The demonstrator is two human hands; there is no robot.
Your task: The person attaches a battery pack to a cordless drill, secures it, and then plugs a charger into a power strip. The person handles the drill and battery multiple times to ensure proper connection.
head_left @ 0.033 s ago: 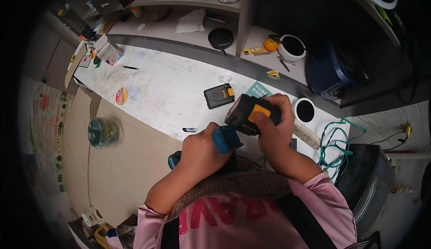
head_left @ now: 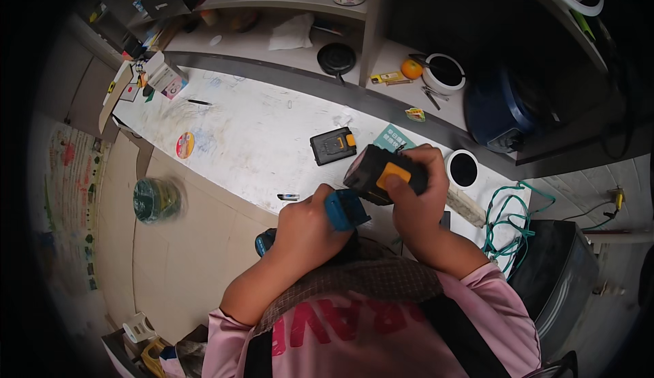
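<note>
My right fingers [head_left: 433, 156] grip a black battery pack [head_left: 371, 174], long axis running leftward from them; left fingers [head_left: 315, 197] clamp a blue power tool [head_left: 347, 209], its end pointing right, near the pack.

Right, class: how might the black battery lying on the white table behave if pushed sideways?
The battery would probably slide rather than roll, being blocky and lying flat. It looks stiff, with crisp, hard-looking edges. It seems unlikely to tip, since it sits low on the table.

Room between sticker [head_left: 185, 145] and loose battery [head_left: 330, 148]; held black pack [head_left: 371, 176] blocks right.
</note>
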